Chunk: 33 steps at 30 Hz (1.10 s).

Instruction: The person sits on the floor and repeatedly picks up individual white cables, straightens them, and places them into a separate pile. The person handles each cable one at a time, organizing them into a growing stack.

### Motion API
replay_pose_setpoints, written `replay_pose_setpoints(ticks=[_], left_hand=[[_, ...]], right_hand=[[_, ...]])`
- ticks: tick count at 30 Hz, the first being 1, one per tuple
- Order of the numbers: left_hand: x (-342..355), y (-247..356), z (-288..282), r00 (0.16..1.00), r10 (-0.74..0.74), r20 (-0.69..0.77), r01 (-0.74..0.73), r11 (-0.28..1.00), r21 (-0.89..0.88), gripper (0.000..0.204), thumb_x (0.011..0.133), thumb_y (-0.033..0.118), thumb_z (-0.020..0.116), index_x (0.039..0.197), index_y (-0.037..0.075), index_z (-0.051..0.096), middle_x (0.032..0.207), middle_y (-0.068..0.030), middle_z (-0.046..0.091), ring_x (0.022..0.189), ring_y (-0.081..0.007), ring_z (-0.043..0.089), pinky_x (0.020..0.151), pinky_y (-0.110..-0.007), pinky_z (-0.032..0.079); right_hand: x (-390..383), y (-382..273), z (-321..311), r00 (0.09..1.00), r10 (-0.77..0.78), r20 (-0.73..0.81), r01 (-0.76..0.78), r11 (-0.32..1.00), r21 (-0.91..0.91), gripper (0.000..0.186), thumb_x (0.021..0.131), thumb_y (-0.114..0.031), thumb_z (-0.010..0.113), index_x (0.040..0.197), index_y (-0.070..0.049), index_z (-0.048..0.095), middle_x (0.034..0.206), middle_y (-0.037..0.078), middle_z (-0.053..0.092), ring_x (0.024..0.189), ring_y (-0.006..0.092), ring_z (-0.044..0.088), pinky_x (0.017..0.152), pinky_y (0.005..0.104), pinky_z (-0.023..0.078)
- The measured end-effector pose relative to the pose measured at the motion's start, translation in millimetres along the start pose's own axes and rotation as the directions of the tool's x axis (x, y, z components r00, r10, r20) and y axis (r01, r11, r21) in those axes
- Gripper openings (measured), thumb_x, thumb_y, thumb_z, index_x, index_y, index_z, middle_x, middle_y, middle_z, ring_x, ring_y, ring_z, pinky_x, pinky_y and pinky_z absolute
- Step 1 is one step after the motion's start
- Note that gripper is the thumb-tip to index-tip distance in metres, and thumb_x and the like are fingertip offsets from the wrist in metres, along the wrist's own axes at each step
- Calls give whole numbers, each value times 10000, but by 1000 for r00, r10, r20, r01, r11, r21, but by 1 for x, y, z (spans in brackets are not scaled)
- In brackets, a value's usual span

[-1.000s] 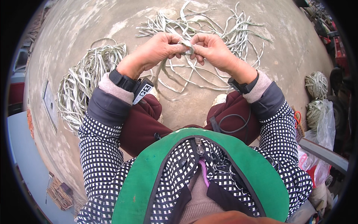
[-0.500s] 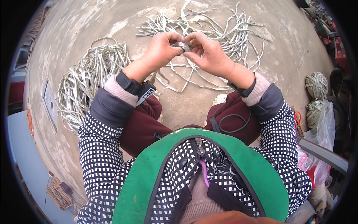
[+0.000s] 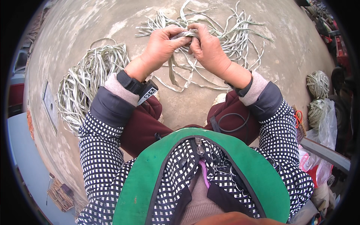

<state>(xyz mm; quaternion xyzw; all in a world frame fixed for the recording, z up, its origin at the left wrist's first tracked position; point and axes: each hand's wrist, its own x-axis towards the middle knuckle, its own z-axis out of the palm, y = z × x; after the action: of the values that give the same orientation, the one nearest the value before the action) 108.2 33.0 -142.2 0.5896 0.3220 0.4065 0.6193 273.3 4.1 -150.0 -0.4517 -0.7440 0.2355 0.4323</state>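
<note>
My left hand point(image 3: 162, 48) and right hand point(image 3: 208, 48) pinch the same pale strip point(image 3: 183, 34) between thumbs and fingertips, closed tight on it at twelve o'clock. Since half a second ago both hands have edged further from my body and drawn closer together. Loose ends hang from the grip toward my knees point(image 3: 142, 120). A tangle of strips point(image 3: 236, 32) lies just beyond the hands; a coiled bundle point(image 3: 88, 77) sits at nine o'clock, two wound balls point(image 3: 318, 84) at three. Bare concrete floor point(image 3: 292, 56) opens between.
</note>
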Motion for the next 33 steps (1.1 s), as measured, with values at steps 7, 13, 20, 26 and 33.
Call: replay_pose_setpoints(ticks=[7,13,20,26,33], left_hand=[[-3,19,-11,973,-32,227,13,996,84,192,868,152,641,988,5,664,849,2,616,787,-66,543,730,-211,432],[-3,23,-12,973,-48,225,11,987,163,166,869,177,644,930,24,667,789,51,556,737,-41,474,661,-193,379],[-4,23,-16,963,-93,251,52,985,165,160,862,149,658,925,3,645,817,40,592,791,-42,519,714,-195,430],[-5,10,-8,991,-74,108,70,997,37,188,843,107,672,980,-16,635,888,-9,619,857,-72,563,785,-215,460],[-3,4,-12,981,-124,151,138,986,-91,196,829,47,666,1017,6,627,935,-11,632,878,-70,576,801,-207,448]], right_hand=[[0,-17,-19,988,108,109,-120,986,117,216,863,-76,546,1065,-7,514,741,170,619,674,269,643,612,349,513],[5,-15,-22,981,-170,-91,170,985,-3,148,798,-35,611,945,-36,590,796,130,581,711,265,604,626,347,499],[4,-9,-19,958,-280,-56,273,956,-111,154,774,-10,601,927,-19,586,805,141,575,755,307,594,661,369,488],[6,-5,-22,988,-151,27,154,981,-117,139,792,-53,579,919,2,593,806,173,596,749,328,600,686,379,490],[4,-4,-22,996,-72,45,75,993,-86,164,814,-79,576,952,7,604,800,177,611,729,314,611,671,364,495]])
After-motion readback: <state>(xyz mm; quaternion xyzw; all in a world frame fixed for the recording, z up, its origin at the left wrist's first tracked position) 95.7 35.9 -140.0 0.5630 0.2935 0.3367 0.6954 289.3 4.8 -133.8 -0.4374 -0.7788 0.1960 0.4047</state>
